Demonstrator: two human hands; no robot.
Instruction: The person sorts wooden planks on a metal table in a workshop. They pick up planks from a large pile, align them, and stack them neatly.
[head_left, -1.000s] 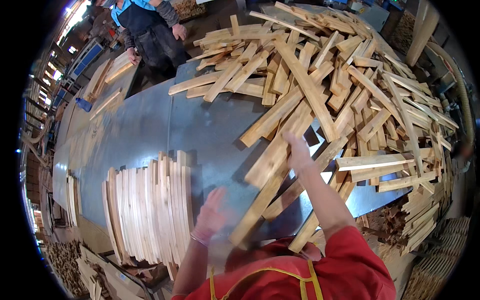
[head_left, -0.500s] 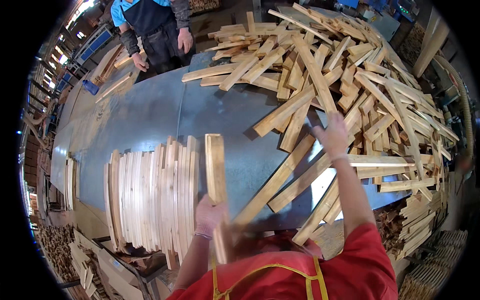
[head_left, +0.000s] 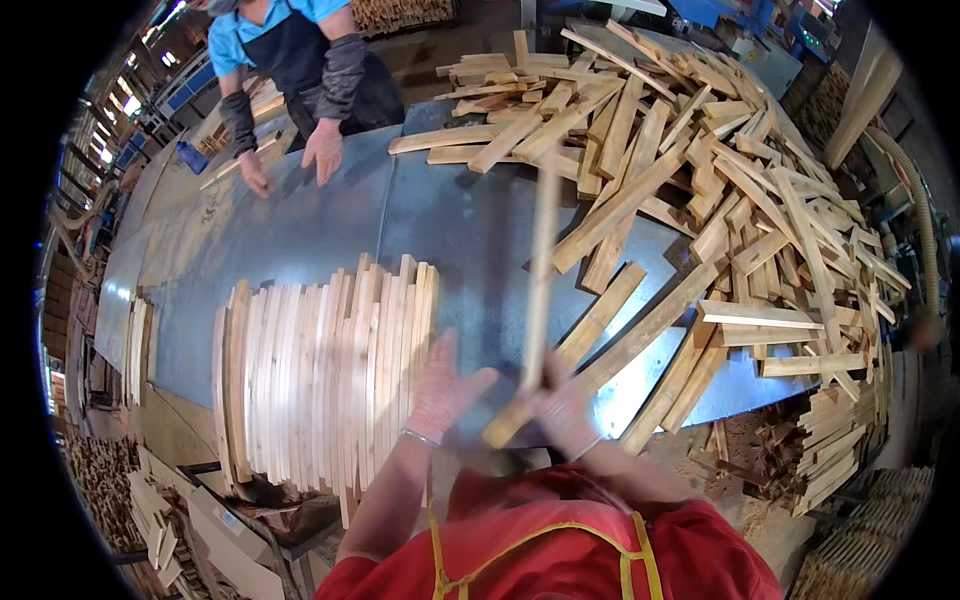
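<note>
A row of pale wooden slats stands packed side by side on the table at the left. Against its right end is my left hand, gloved, with fingers spread and thumb out; whether it presses the end slat cannot be told. My right hand, also gloved and somewhat blurred, grips one wooden slat, which points away from me near the table's middle. Beneath that hand, the near end of a loose slat shows. A large jumbled heap of slats covers the right side.
The grey metal table spreads ahead. Across it, a co-worker in a dark apron leans in, both hands low over the surface. A blue bottle and a few slats are at the left. A ribbed hose hangs at far right.
My left hand has let go of its slat, now at the row's right end. My right hand has come back from the heap holding a slat. The co-worker has leaned closer.
</note>
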